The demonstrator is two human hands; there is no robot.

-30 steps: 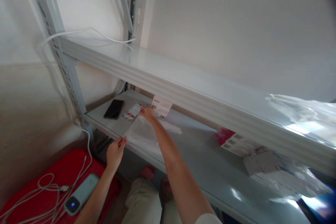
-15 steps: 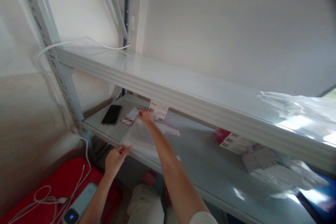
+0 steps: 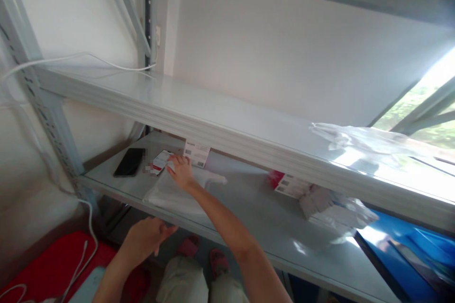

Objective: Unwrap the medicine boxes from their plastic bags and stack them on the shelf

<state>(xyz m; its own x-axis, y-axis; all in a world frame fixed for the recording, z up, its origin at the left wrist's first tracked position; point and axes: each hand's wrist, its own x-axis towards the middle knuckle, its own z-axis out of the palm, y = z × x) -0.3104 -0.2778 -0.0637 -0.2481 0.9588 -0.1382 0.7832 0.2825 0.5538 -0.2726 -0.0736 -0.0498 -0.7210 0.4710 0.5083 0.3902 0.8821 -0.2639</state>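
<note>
My right hand (image 3: 180, 170) is over the lower shelf with its fingers spread. Its fingertips are at the edge of a white card with a red band (image 3: 161, 162); whether they touch it I cannot tell. Below the palm, a clear plastic bag (image 3: 177, 195) lies flat on the shelf. My left hand (image 3: 145, 240) hangs in front of the shelf's front edge, fingers apart and holding nothing. To the left of the card lies a black phone (image 3: 130, 162). A white printed box (image 3: 196, 153) stands just behind my right hand.
A metal rack's upper shelf (image 3: 220, 104) crosses above my hands, with plastic bags (image 3: 355, 138) at its right. On the lower shelf (image 3: 249, 208) sit a stack of grey-white pieces (image 3: 320, 202) and a blue bin (image 3: 412, 246). A white cable (image 3: 90, 218) runs down past a red surface (image 3: 53, 260).
My right hand has opened and released the bag, which now lies flatter. My left hand has moved down and away from the bag's near edge. The view has shifted right.
</note>
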